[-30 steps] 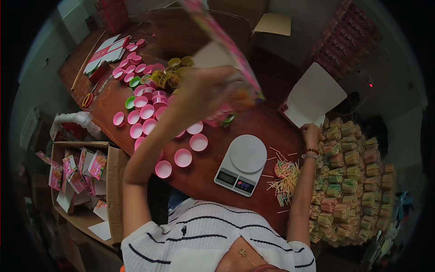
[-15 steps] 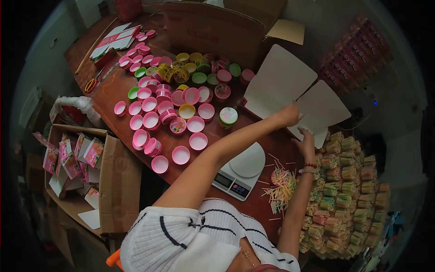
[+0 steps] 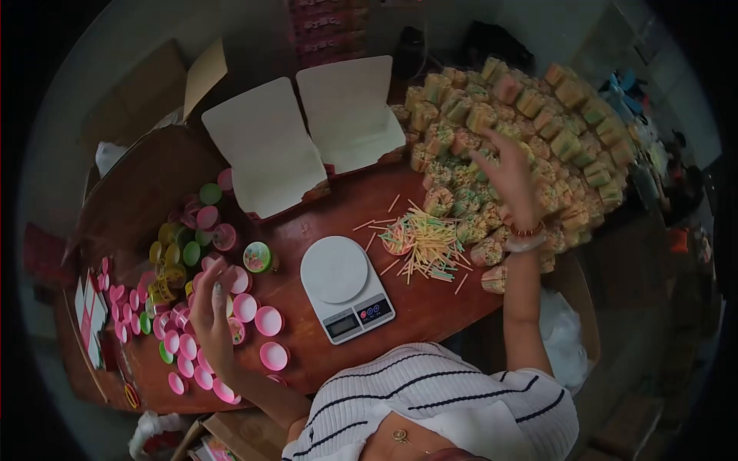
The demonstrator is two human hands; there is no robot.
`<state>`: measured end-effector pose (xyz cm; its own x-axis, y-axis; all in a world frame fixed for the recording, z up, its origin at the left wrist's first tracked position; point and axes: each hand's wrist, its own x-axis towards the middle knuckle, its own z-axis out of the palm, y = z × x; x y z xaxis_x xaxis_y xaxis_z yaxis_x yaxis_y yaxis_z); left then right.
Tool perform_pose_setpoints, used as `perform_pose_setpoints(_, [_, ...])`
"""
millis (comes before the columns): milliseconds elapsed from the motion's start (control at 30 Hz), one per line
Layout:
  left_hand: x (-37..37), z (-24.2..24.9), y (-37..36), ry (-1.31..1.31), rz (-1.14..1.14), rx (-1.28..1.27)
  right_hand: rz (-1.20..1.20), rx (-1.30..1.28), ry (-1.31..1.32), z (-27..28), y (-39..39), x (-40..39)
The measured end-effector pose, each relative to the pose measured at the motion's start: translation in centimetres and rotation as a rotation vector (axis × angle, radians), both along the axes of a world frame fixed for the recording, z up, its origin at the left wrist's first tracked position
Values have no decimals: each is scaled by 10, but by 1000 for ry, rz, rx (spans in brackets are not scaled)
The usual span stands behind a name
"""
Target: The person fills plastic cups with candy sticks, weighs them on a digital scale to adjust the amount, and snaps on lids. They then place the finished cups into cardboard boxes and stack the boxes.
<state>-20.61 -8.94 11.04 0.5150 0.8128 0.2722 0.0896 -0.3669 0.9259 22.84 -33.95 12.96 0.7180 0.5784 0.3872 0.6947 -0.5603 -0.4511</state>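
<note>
My left hand (image 3: 212, 311) hovers over the pink tubs (image 3: 244, 307) on the left, fingers stretched up and nothing in them. My right hand (image 3: 506, 175) reaches over the stacked bundles of pastel sticks (image 3: 565, 146), thumb and fingers apart and pointing at the pile. Between my hands a white kitchen scale (image 3: 335, 269) rests on the table with its plate bare. To its right lies a loose heap of thin pastel sticks (image 3: 427, 244). A round tub with a green rim and a printed lid (image 3: 257, 257) stands left of the scale.
Two white-lined cartons (image 3: 265, 146) stand open at the table's far side. Yellow tubs (image 3: 171, 253) and green ones mix with the pink. A large brown box (image 3: 146, 184) is at the back left, scissors (image 3: 131, 396) at the left edge. A carton (image 3: 238, 426) sits below the table edge.
The view has swung to the right. Both hands have come off the white carton: the left moved back over the tubs, the right over to the stick bundles.
</note>
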Motion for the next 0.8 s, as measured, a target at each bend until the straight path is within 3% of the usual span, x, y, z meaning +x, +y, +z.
perform_pose_setpoints(133, [1, -18, -5, 184, -5, 148, -410, 3, -473, 15, -41, 91])
perform_pose_setpoints(233, [-9, -28, -5, 201, 14, 170, -635, -143, -580, 34, -67, 133])
perform_pose_setpoints(267, [-14, -32, -6, 201, 12, 170, -636, -143, -580, 34, -75, 134])
perform_pose_setpoints(333, [-25, -39, -6, 181, 64, 204, -802, -245, -257, 38, -82, 123])
perform_pose_setpoints(433, [-43, -44, -6, 218, 99, 136, -849, -419, -468, 0, -98, 134])
perform_pose_setpoints(567, [-42, -32, -4, 319, 105, 214, -849, -347, -507, 2, -102, 136])
perform_pose_setpoints(600, [-43, -32, -3, 321, 110, 204, -825, -339, -544, 0, -100, 135])
perform_pose_setpoints(667, [-45, -39, -1, 300, 131, 157, -554, -186, -638, -23, -126, 181])
perform_pose_setpoints(800, [-49, -42, -8, 308, 187, 65, -496, -158, -680, -14, -128, 171])
